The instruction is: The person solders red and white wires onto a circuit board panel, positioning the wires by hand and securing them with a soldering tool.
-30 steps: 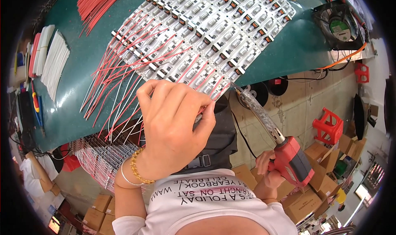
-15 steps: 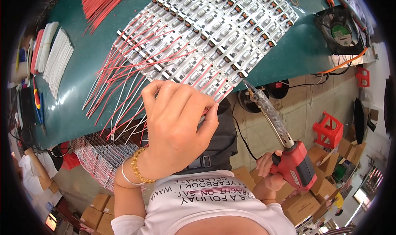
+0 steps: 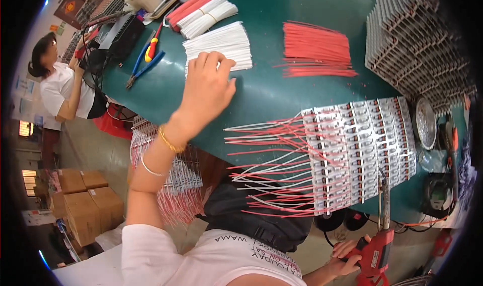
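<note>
My left hand (image 3: 209,85) is over the near edge of a fanned bundle of white wires (image 3: 229,42), fingers loosely bent and thumb apart. No wire shows in its grasp; whether the fingertips touch the bundle is hard to see. In my right hand (image 3: 347,256) is a red pistol-grip soldering iron (image 3: 375,253), its metal barrel pointing up at the near edge of a panel of small circuit boards (image 3: 359,155). Red and white wires (image 3: 271,160) trail leftward from the panel's left side. A bundle of red wires (image 3: 317,50) lies beyond it.
Pliers and cutters (image 3: 146,57) lie at the left of the green table (image 3: 261,95). Stacked board panels (image 3: 417,50) rise at the far right, by a round metal dish (image 3: 425,122) and a black fan (image 3: 437,195). A co-worker (image 3: 60,85) sits at the left.
My left hand has left the panel's near edge and moved to the white wires. The view has swung left. The soldering iron stays in my right hand.
</note>
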`<state>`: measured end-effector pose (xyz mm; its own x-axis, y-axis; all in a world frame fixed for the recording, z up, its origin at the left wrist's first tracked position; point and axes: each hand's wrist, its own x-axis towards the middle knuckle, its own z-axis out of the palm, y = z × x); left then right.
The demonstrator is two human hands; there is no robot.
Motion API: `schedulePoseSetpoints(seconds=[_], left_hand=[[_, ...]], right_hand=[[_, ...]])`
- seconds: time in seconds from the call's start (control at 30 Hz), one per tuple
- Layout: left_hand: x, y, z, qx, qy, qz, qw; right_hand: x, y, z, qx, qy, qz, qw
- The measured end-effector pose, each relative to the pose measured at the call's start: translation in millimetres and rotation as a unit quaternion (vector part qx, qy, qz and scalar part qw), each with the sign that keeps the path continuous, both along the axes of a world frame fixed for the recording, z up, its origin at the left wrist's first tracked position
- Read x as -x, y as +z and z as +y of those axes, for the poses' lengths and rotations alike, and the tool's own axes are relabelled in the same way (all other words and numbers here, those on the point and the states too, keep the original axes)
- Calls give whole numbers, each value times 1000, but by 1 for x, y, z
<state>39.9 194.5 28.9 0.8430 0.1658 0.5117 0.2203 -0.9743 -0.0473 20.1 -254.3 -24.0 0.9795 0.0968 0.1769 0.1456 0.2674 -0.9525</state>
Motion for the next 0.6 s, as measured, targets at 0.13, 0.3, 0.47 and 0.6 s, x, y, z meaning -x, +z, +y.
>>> schedulePoseSetpoints(seconds=[0.13, 0.3, 0.47, 0.6], left_hand=[[-10, -3, 43, -20, -51, 68, 996], [-22, 10, 47, 46, -49, 120, 991], [-24, 26, 35, 239, -34, 12, 970], [-35, 38, -1, 638, -82, 64, 763]], right_hand=[[-12, 9, 12, 37, 13, -18, 999], [-12, 15, 22, 61, -4, -27, 998], [-18, 19, 20, 88, -7, -19, 996], [-37, 31, 27, 120, -1, -55, 991]])
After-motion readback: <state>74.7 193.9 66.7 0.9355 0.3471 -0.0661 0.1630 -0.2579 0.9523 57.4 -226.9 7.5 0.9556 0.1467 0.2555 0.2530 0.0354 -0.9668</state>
